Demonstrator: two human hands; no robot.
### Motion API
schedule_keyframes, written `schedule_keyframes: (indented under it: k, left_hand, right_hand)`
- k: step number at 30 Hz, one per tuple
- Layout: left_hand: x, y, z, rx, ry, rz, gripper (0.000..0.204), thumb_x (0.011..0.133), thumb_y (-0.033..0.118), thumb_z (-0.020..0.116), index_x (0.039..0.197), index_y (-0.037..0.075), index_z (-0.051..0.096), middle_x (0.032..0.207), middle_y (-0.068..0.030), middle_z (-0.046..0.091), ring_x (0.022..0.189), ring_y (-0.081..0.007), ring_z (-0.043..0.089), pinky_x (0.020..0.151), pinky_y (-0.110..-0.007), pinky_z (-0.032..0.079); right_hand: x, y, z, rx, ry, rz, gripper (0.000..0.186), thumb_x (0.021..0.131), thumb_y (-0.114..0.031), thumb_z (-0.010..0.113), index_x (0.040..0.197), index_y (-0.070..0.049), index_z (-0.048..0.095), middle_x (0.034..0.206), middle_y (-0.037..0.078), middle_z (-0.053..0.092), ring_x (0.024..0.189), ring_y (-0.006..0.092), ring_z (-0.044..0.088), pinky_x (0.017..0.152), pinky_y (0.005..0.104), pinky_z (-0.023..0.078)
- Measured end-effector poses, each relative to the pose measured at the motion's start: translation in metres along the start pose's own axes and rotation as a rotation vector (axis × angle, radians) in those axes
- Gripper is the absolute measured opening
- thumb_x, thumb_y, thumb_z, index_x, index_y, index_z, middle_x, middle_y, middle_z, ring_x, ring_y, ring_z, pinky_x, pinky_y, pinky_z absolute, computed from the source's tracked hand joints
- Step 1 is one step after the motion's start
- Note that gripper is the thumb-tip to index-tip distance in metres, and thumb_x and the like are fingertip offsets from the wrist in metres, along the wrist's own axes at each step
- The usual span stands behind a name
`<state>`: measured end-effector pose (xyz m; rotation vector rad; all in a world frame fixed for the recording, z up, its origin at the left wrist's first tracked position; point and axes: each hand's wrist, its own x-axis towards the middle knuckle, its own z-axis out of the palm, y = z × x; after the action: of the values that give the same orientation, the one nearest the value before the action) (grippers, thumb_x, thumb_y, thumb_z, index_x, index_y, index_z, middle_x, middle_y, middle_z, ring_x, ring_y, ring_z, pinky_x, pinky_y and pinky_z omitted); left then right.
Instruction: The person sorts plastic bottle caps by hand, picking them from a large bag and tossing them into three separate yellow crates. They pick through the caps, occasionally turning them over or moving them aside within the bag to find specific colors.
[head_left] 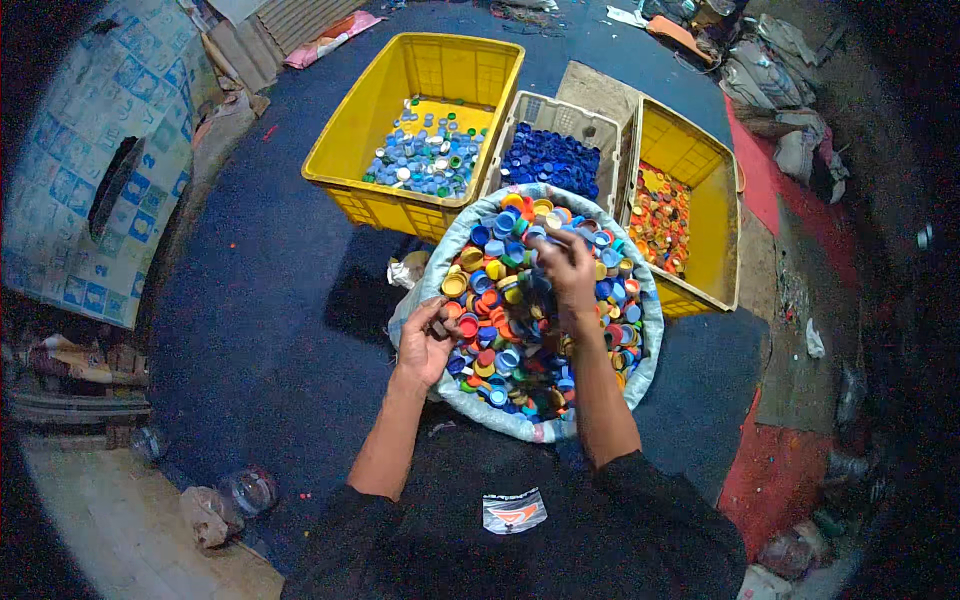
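Observation:
A round sack (645, 350) with a rolled pale-blue rim sits in front of me, filled with mixed plastic bottle caps (500, 335) in blue, red, orange, yellow, white and green. My right hand (568, 275) is over the middle of the pile, slightly blurred. Its fingers close around a light-blue bottle cap (537, 236). At the sack's left rim is my left hand (426, 345), palm turned up. Its fingers are loosely bent and apart from the thumb, next to orange and red caps; I see nothing clearly gripped there.
Beyond the sack stand a large yellow crate (345, 185) with light-blue, white and green caps, a pale crate (575, 113) with dark-blue caps, and a yellow crate (715, 220) with orange and red caps. A plastic bottle (250, 490) lies at lower left.

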<state>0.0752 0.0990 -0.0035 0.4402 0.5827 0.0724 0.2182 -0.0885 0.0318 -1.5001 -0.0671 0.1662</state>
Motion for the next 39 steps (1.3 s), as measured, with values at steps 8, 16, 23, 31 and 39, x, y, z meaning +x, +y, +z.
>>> schedule_keyframes:
  k: [8, 16, 23, 31, 39]
  left_hand:
    - [0.005, 0.000, 0.041, 0.325, -0.027, 0.135, 0.020, 0.083, 0.010, 0.064, 0.098, 0.007, 0.051, 0.070, 0.0009, 0.049, 0.052, -0.0062, 0.044, 0.046, -0.021, 0.038]
    - [0.091, -0.031, 0.122, 1.066, -0.314, 0.585, 0.032, 0.076, 0.014, 0.072, 0.101, 0.001, 0.056, 0.085, -0.0061, 0.063, 0.078, -0.0117, 0.060, 0.070, -0.025, 0.049]
    - [0.181, -0.064, 0.180, 1.642, -0.569, 0.712, 0.041, 0.069, 0.029, 0.074, 0.098, 0.001, 0.063, 0.093, -0.0150, 0.067, 0.088, -0.0268, 0.065, 0.078, -0.036, 0.051]
    - [0.207, -0.086, 0.214, 2.215, -0.801, 0.451, 0.050, 0.065, 0.046, 0.074, 0.098, 0.008, 0.068, 0.093, -0.0146, 0.068, 0.087, -0.0316, 0.064, 0.078, -0.041, 0.050]
    - [0.214, -0.086, 0.202, 1.985, -0.762, 0.396, 0.038, 0.065, 0.030, 0.076, 0.093, 0.006, 0.068, 0.090, -0.0135, 0.068, 0.084, -0.0268, 0.066, 0.077, -0.035, 0.051]
  right_hand:
    - [-0.027, -0.007, -0.081, 0.971, 0.085, 0.228, 0.039, 0.082, -0.028, 0.049, 0.109, -0.002, 0.057, 0.103, 0.013, 0.062, 0.090, 0.0250, 0.058, 0.077, 0.0393, 0.046]
    - [-0.051, 0.015, -0.118, 0.980, 0.235, 0.229, 0.032, 0.081, -0.030, 0.053, 0.101, -0.006, 0.060, 0.090, 0.010, 0.061, 0.070, 0.0203, 0.056, 0.052, 0.0324, 0.043]
    - [-0.084, 0.013, -0.122, 0.924, 0.124, 0.217, 0.032, 0.086, -0.032, 0.052, 0.105, -0.007, 0.058, 0.088, 0.006, 0.063, 0.066, 0.0145, 0.056, 0.048, 0.0274, 0.040]
    - [-0.100, 0.013, -0.134, 0.873, 0.090, 0.206, 0.035, 0.085, -0.027, 0.049, 0.111, -0.004, 0.052, 0.091, 0.008, 0.063, 0.067, 0.0133, 0.056, 0.048, 0.0248, 0.041]
    - [-0.096, 0.019, -0.135, 0.876, 0.114, 0.227, 0.033, 0.085, -0.025, 0.050, 0.111, -0.005, 0.053, 0.093, 0.007, 0.062, 0.070, 0.0154, 0.057, 0.052, 0.0273, 0.040]
